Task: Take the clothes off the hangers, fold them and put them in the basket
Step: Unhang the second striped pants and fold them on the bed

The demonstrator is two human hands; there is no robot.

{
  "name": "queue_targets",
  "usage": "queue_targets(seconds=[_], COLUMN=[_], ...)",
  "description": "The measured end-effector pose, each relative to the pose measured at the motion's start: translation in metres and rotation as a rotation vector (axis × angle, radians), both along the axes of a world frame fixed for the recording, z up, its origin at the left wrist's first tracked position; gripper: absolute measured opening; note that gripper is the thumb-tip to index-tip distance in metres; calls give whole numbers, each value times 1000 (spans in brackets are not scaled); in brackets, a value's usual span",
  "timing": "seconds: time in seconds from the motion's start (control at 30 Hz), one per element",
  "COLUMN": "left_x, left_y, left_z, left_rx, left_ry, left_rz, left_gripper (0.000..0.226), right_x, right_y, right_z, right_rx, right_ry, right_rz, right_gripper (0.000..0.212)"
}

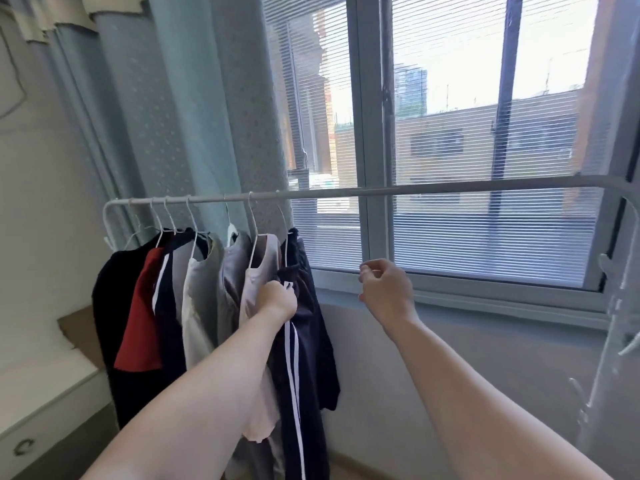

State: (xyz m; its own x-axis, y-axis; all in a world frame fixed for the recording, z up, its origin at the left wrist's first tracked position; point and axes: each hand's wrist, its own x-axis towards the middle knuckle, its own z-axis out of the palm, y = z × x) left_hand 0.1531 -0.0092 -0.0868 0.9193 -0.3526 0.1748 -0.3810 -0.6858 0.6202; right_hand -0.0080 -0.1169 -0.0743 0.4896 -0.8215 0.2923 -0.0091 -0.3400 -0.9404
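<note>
The left hand (277, 301) is gripping the striped trousers (304, 358) below the rail (415, 190); the right hand (384, 289), loosely curled and empty, should be unhooking their hanger (283, 218).

We count seven white wire hangers (254, 233), one white metal rail (415, 189), one pair of white-striped navy trousers (311, 344), a left hand (277, 300), a right hand (386, 289).

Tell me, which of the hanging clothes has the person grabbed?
The dark garment with long white stripes, last on the right of the row. The left hand grips it near its top.
</note>
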Motion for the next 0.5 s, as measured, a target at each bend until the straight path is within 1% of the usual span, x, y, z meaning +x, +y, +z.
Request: queue_targets(seconds=[0.07,0.13,0.23,0.3,0.4,0.5], left_x=[1,2,0,-6,-16,-23], left_y=[1,5,11,18,38,68], left_z=[-2,3,23,42,65,82], left_rx=[-84,-170,-330,-369,-429,-459], left_ry=[-31,-131,-200,-248,-318,-325], left_rz=[23,46,-29,-61,-129,-227], left_gripper=[35,30,28,28,31,47], right_x=[0,1,7,12,22,31], right_y=[-4,-6,-3,1,14,29], right_z=[1,4,13,20,36,55], right_rx=[-7,-19,-9,-10,-26,-88], right_ry=[2,0,-28,-58,-120,-174], right_rz=[12,24,52,65,102,126], right_gripper=[11,10,9,12,14,22])
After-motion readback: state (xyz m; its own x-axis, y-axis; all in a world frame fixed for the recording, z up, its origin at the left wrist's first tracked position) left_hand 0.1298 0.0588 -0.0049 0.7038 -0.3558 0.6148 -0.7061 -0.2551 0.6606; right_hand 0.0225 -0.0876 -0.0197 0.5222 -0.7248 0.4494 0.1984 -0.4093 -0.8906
